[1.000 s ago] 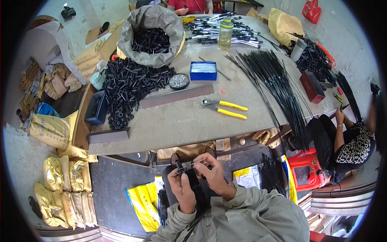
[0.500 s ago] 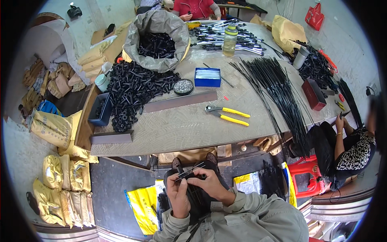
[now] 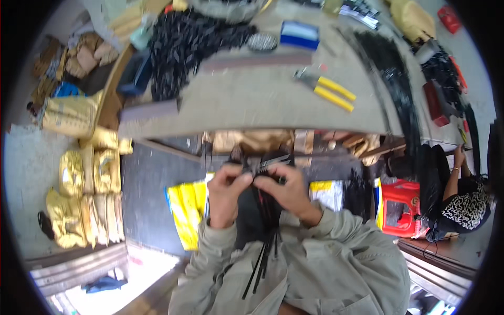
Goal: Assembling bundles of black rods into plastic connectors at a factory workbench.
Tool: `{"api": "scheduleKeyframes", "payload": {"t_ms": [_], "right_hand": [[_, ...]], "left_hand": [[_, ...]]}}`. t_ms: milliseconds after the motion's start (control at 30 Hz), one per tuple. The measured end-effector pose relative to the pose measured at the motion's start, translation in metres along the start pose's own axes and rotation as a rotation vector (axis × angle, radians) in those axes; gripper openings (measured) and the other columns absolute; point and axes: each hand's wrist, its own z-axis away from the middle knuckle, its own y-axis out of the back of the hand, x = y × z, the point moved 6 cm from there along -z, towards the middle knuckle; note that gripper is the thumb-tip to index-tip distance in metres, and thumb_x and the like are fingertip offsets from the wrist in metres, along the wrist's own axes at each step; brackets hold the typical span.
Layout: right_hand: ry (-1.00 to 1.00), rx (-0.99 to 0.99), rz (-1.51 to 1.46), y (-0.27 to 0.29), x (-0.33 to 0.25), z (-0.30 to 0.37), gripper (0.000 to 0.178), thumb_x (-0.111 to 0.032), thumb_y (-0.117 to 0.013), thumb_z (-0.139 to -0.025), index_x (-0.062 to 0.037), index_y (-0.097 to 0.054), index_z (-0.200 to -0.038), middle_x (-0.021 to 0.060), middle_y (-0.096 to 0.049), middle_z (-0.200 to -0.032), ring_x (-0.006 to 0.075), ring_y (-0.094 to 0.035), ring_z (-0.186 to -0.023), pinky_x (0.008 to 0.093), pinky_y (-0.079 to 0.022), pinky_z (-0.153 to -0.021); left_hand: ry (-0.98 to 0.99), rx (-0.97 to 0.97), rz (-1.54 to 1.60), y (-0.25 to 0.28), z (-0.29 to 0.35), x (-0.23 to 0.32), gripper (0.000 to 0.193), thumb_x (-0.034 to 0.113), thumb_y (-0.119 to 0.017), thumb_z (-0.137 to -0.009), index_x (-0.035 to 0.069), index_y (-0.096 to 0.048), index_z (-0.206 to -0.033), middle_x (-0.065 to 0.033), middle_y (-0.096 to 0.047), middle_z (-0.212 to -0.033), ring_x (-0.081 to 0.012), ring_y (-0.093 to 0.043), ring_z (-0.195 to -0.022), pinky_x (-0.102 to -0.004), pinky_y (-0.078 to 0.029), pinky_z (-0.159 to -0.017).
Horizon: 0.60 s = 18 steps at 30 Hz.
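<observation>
Above my lap, my left hand [image 3: 228, 191] and my right hand [image 3: 287, 190] meet, fingertips closed in a pinch on a small dark part [image 3: 254, 171] that is blurred and mostly covered. Thin silvery pins [image 3: 279, 161] stick out by my right fingers. From between my hands several thin black rods [image 3: 265, 210] run down over my lap, their ends [image 3: 254, 275] lying against my grey jacket. Which hand carries the rods I cannot tell.
On the table [image 3: 236, 113] ahead lie yellow-handled pliers [image 3: 333, 93], a heap of black fittings [image 3: 184, 44], a blue box [image 3: 299, 35], a dish of small metal pieces [image 3: 262, 42] and a bundle of black rods [image 3: 391, 68]. A co-worker [image 3: 462, 205] sits at the right by a red stool [image 3: 401, 205].
The view has tipped downward, so the table sits higher and more of my jacket shows. Both hands keep their pinch and have come closer together; the rods' ends now show on my jacket.
</observation>
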Motion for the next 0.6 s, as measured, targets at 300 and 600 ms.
{"api": "scheduleKeyframes", "payload": {"t_ms": [300, 600], "right_hand": [[-0.049, 0.015, -0.129, -0.011, -0.004, -0.005, 0.019, -0.008, -0.067, -0.076, -0.0008, -0.058, -0.092, 0.0006, -0.059, -0.079, 0.0059, -0.052, -0.074, 0.021, -0.043, -0.066], [0.216, -0.057, -0.053, -0.012, 0.005, -0.005, 0.022, -0.017, -0.058, -0.082, 0.0021, -0.058, -0.092, 0.0143, -0.058, -0.079, 0.0159, -0.056, -0.073, 0.0306, -0.045, -0.066]], "left_hand": [[0.025, -0.038, 0.15, -0.003, 0.0, -0.013, 0.02, 0.004, -0.061, -0.082, -0.002, -0.057, -0.1, -0.0023, -0.059, -0.09, -0.0071, -0.053, -0.081, -0.0206, -0.043, -0.074], [-0.021, 0.027, 0.075, -0.007, 0.005, -0.012, 0.026, 0.017, -0.051, -0.089, -0.003, -0.048, -0.106, -0.0102, -0.056, -0.095, -0.016, -0.055, -0.084, -0.0265, -0.045, -0.075]]}}
